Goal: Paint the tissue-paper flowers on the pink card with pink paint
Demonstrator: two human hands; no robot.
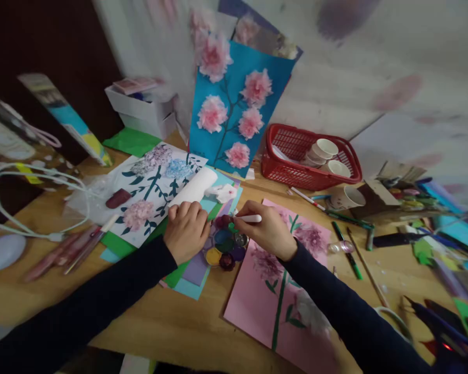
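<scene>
My right hand (265, 228) pinches a slim white stick with a rounded end (253, 218); its working tip is mostly hidden by the fingers. Just beneath sits a cluster of small round paint pots (224, 244) in yellow, blue, green, purple and dark red. At the pots' left edge, my left hand (187, 228) has its fingers curled, and what they grip, if anything, is hidden. Below my right forearm lies a pink sheet (249, 306) with a painted green stem and crumpled flowers. Behind my left hand are a white paper roll (197, 184) and a white flower-decorated sheet (134, 174).
A blue panel with pink paper flowers (228, 130) stands upright at the back. Beside it is a red basket (292, 176) holding paper cups. Pens, a brush and a glue gun (439, 324) lie to the right. A white cable (35, 228) and mouse (3, 253) are at left.
</scene>
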